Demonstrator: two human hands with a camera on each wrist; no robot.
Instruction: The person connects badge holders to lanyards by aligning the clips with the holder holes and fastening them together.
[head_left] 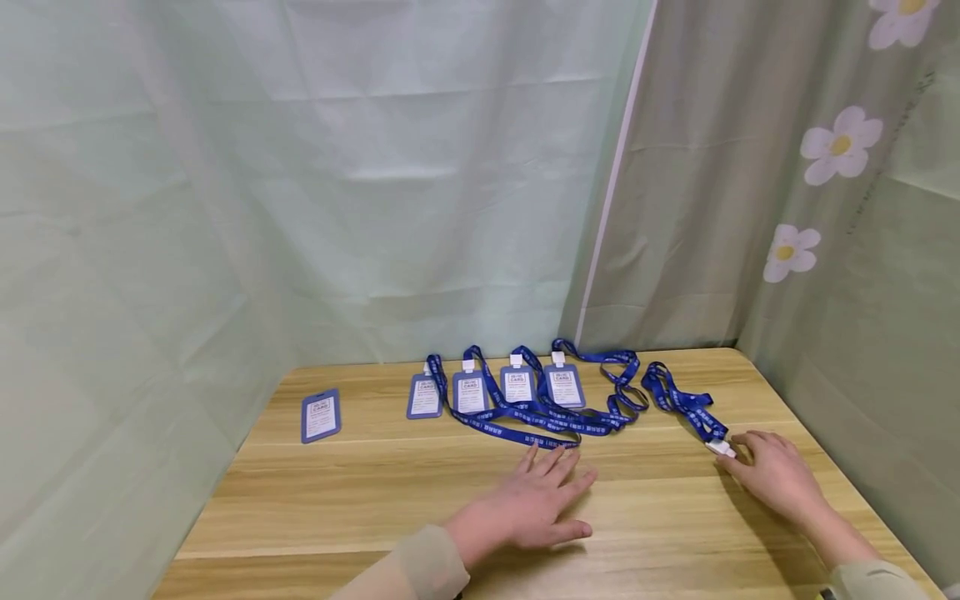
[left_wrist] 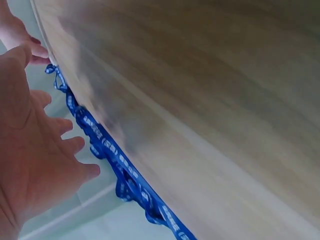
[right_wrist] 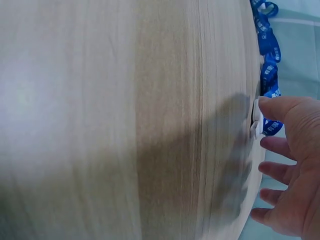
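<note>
My right hand (head_left: 776, 471) is at the right of the table, its thumb and index finger on either side of the white clip (head_left: 721, 448) of a blue lanyard (head_left: 678, 400). In the right wrist view, the thumb touches this clip (right_wrist: 257, 117) and the other fingers are spread. The lanyard lies bunched on the wood with no badge on it. My left hand (head_left: 532, 500) is held palm down with spread fingers over the table's middle, holding nothing. Just beyond its fingertips run the straps of several blue lanyards (head_left: 525, 435).
Several blue badge holders (head_left: 470, 393) with white cards lie in a row at the back, clipped to lanyards. A single badge holder (head_left: 321, 416) without a strap lies at the left of the wooden table (head_left: 337, 500). Pale curtains (head_left: 420, 208) stand behind and beside it.
</note>
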